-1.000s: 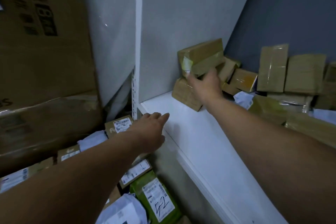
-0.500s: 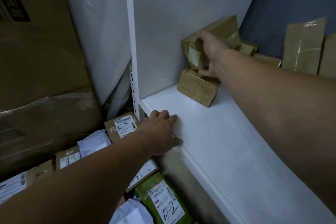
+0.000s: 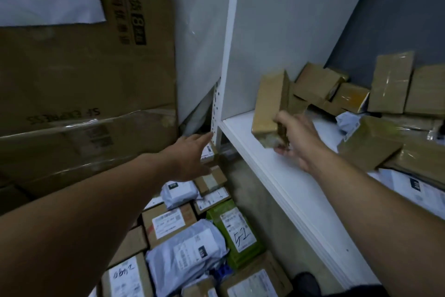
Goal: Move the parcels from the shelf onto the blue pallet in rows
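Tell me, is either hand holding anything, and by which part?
The right hand grips a brown parcel by its lower end, over the white shelf. The left hand holds nothing.

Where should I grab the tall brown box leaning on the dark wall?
Pinch its top end from above and in front. The tall brown box stands upright against the dark wall, with parcels close on both sides, so the top is freest.

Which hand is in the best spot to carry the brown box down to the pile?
Right, probably. The right hand grips the brown box, tilted over the white shelf. The left hand is open, holds nothing, and hangs over the parcels below.
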